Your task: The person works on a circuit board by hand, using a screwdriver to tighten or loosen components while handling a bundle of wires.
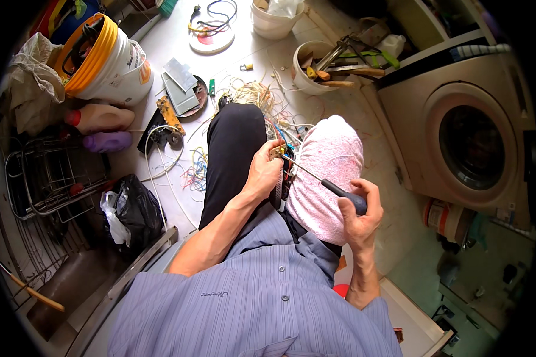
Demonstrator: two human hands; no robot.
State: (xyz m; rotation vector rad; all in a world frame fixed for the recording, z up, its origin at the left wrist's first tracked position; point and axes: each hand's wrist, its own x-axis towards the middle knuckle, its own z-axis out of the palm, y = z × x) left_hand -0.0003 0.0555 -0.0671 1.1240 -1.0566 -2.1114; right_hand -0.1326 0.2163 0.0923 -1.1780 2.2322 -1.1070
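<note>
Between my thighs, my left hand (265,172) pinches a small brass-coloured metal part (276,153); its exact kind is too small to make out. My right hand (363,219) grips the dark handle of a screwdriver (337,190). The screwdriver's thin shaft slants up and left, and its tip meets the metal part by my left fingers. Coloured wires (280,133) show just beyond that part. A pink-and-white towel (327,178) covers my right thigh, under the shaft. Below my left fingers, something dark lies in the gap between my legs, mostly hidden.
A heap of loose wires (253,95) lies beyond my knees. A tool bucket (301,70) stands ahead right, near a washing machine (452,128). To the left are a white-and-orange bucket (116,74), a purple bottle (108,141), a wire rack (53,178) and a black bag (138,211).
</note>
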